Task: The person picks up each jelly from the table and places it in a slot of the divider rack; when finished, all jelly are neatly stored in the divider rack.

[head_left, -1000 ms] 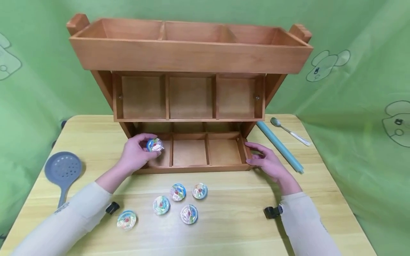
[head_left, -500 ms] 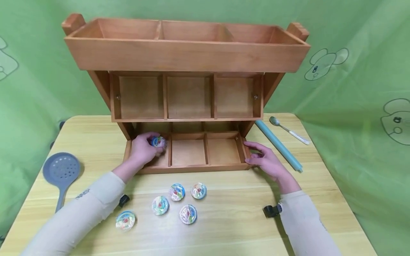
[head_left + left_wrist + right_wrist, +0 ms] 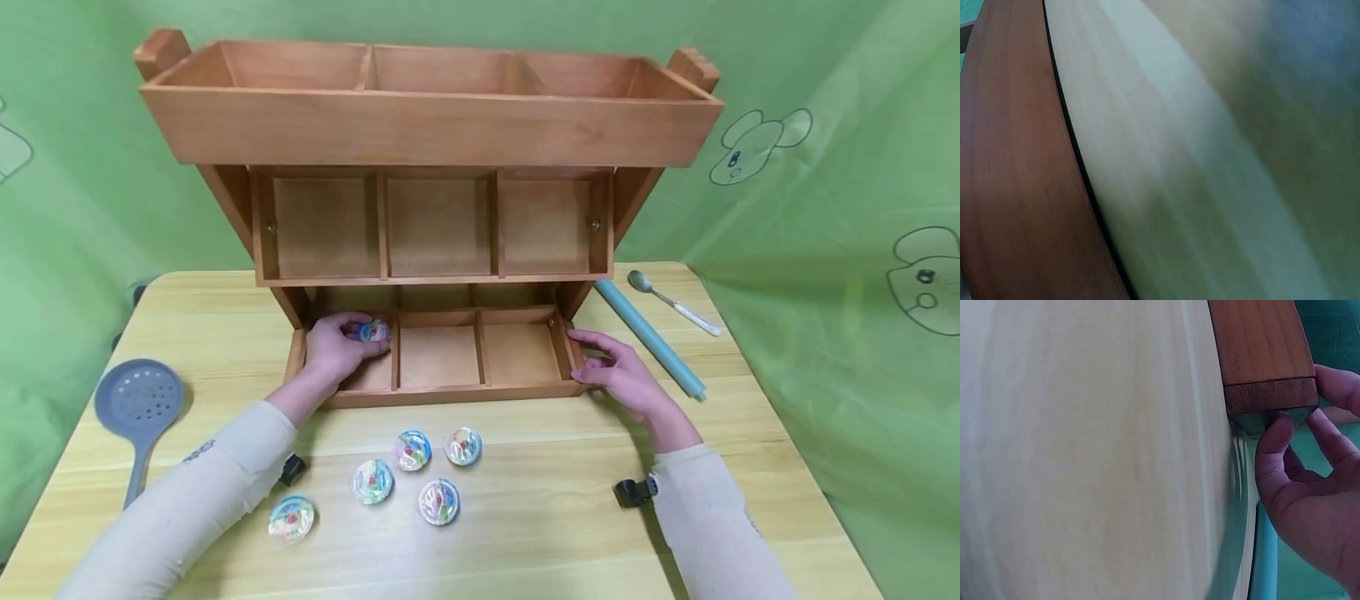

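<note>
A wooden rack [image 3: 435, 129] with three tiers of divided trays stands at the back of the table. My left hand [image 3: 335, 346] holds a small foil-lidded cup [image 3: 373, 331] between thumb and fingers, inside the left compartment of the bottom tray [image 3: 450, 395]. Whether the cup touches the tray floor is hidden. At the tray's right end, my right hand [image 3: 626, 375] rests its thumb and fingertips against the wood. The right wrist view shows that thumb [image 3: 1275, 440] touching the end of the board. Only wood and tabletop appear in the left wrist view.
Several similar foil-lidded cups, among them one at the left [image 3: 291, 518] and one in front [image 3: 438, 502], lie before the rack. A grey slotted skimmer [image 3: 140, 398] lies left. On the right are a blue-green rod [image 3: 651, 340] and a metal spoon [image 3: 675, 304].
My left hand has moved right and lower into the left compartment with the cup, and has been nearly still since half a second ago. My right hand stays at the tray's end.
</note>
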`<state>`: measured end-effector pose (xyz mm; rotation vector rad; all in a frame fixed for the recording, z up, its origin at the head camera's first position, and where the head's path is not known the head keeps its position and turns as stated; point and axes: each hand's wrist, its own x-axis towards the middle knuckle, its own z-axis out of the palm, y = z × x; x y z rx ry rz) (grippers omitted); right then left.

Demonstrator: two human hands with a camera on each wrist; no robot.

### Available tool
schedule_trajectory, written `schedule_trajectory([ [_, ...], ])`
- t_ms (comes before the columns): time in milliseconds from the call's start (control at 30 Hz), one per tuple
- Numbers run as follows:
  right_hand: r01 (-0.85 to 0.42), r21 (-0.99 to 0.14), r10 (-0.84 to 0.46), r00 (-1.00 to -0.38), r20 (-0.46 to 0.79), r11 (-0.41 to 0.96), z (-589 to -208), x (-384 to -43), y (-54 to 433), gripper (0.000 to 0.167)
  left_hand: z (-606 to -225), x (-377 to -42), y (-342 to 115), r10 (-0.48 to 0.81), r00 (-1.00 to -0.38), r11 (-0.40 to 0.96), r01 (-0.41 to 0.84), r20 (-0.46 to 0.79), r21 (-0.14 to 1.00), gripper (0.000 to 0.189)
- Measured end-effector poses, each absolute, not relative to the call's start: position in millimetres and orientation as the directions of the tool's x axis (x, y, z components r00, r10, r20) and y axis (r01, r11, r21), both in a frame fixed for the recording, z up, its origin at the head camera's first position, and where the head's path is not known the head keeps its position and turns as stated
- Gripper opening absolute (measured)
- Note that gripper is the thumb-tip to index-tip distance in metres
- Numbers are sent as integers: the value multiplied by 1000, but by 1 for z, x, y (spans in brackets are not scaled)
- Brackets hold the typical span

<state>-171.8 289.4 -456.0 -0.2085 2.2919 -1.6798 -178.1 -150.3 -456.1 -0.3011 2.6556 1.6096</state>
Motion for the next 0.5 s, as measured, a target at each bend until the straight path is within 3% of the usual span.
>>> schedule_trajectory([
  [500, 43, -944, -276, -951, -139, 327, -460, -173, 291, 65, -457, -179, -151, -106, -985, 454, -169, -135, 875, 55],
])
